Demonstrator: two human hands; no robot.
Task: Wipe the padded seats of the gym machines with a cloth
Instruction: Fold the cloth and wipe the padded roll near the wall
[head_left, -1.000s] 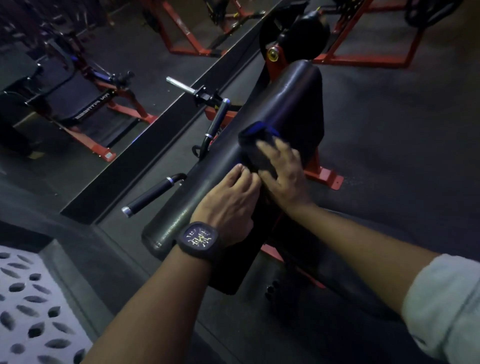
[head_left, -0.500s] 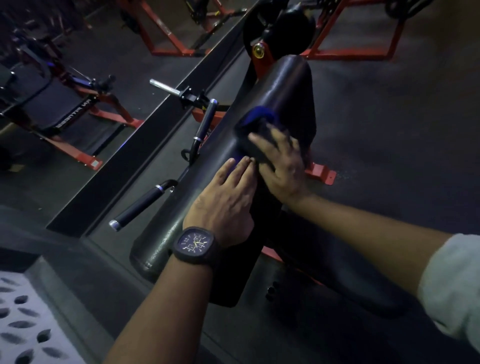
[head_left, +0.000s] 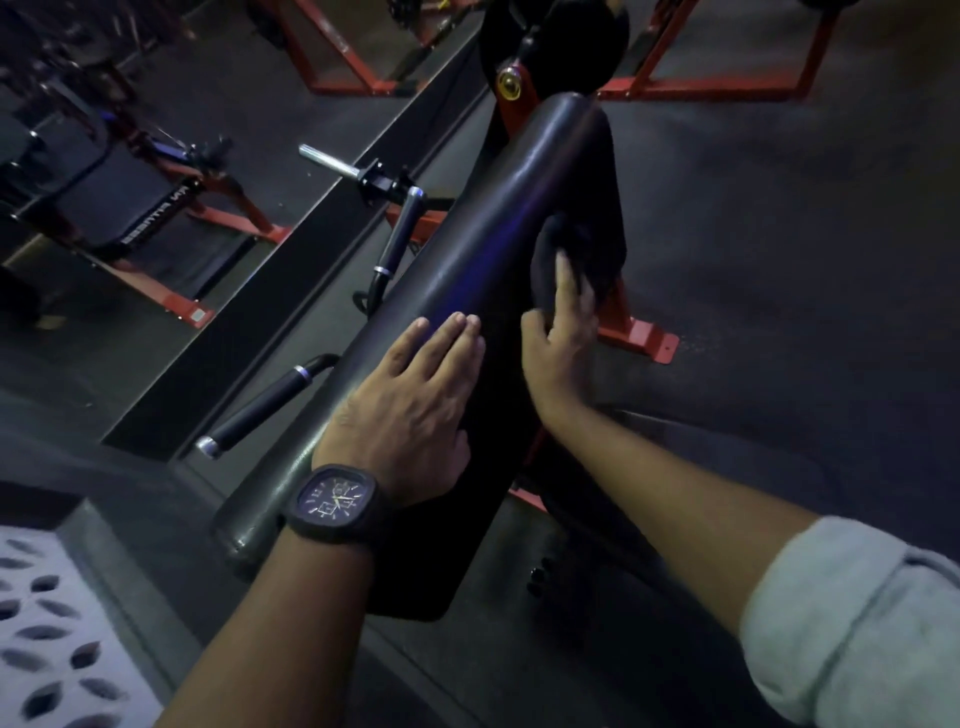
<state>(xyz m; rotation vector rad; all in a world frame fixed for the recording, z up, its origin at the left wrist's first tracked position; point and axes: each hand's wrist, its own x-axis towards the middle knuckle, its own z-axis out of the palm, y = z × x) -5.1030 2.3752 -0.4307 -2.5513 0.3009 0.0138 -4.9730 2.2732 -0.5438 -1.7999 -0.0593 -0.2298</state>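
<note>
Left hand (head_left: 410, 410) flat on pad (head_left: 498, 218), fingers straight, empty. Right hand (head_left: 561, 338) presses cloth (head_left: 553, 244) to pad, fingers extended, just beyond left fingertips.

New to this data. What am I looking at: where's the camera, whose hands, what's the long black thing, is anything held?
There is one current picture, from a camera worn on a person's head and looking forward and down, so both arms enter from the bottom. There is no robot, only bare hands. The left hand, with a wristwatch, lies flat on the long black padded seat of a gym machine with a red frame and dark handles. The right hand presses a dark cloth against its right side. The light is too dim to tell whether the fingers curl round it. Another machine stands behind.
</note>
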